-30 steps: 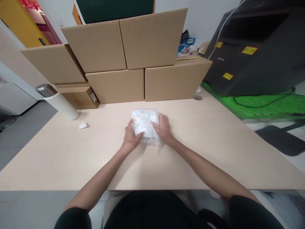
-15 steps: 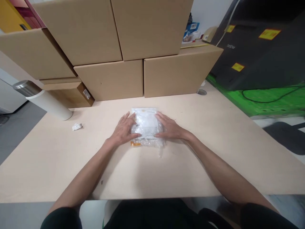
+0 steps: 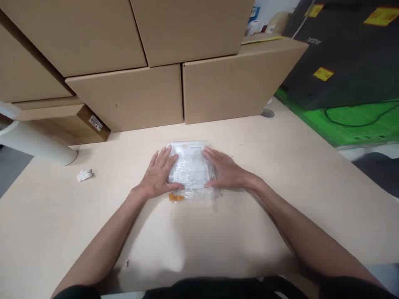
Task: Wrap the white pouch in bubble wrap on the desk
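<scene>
The left forearm and right forearm, both bare, reach over the counter's near edge, converging toward its middle. The left grip lies palm down, fingers parted toward the far edge, thumb stretched inward. The right grip slants inward, fingers extended, thumb spread apart. Dark sleeves cover the upper arms.

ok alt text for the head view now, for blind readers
A left hand and right hand rest at either side of a plastic-wrapped white package on a pale table. Cardboard boxes stand behind, a white cylinder at left.
</scene>
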A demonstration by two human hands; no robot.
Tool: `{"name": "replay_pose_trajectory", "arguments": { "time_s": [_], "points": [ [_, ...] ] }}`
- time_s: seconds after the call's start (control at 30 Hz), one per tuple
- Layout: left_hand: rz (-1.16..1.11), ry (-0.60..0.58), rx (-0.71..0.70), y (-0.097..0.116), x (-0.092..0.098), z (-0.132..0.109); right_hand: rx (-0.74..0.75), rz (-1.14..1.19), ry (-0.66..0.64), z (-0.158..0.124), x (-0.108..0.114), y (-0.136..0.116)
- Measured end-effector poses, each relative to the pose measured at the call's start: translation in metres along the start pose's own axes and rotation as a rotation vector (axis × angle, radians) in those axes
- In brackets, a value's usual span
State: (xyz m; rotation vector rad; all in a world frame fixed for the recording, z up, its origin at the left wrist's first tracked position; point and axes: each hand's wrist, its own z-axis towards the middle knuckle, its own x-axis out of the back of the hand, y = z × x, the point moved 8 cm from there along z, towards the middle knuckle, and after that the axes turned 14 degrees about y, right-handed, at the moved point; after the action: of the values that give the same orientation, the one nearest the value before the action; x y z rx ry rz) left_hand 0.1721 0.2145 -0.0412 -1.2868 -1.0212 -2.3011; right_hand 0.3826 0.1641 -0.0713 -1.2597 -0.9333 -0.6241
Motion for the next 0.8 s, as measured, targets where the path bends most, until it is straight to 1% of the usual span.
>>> {"name": "replay_pose_trajectory", "arguments": {
  "time_s": [0.13, 0.23, 0.4, 0.5, 0.6, 0.67, 0.8],
  "points": [
    [0.091, -0.078, -0.056, -0.001, -0.006, 0.0, -0.003, -0.022, -0.015, -0.001, -0.001, 0.001],
    [0.124, -0.1, -0.054, -0.005, -0.008, 0.0, -0.013, -0.031, -0.024, 0.001, -0.003, 0.002],
    [0.17, -0.096, 0.004, -0.01, -0.01, 0.0, 0.013, -0.014, 0.011, 0.007, -0.004, 0.002],
    [0.188, -0.102, 0.036, -0.005, -0.009, -0.001, 0.031, 0.004, 0.024, 0.008, 0.0, 0.004],
    [0.203, -0.106, 0.051, 0.001, -0.008, -0.004, 0.067, 0.053, -0.005, 0.006, 0.001, 0.002],
    [0.212, -0.101, 0.056, 0.004, -0.009, -0.006, 0.06, 0.069, -0.007, 0.004, 0.001, 0.002],
    [0.242, -0.088, 0.113, 0.0, -0.008, -0.01, 0.018, 0.078, 0.032, 0.002, 0.002, 0.002]
  ]
}}
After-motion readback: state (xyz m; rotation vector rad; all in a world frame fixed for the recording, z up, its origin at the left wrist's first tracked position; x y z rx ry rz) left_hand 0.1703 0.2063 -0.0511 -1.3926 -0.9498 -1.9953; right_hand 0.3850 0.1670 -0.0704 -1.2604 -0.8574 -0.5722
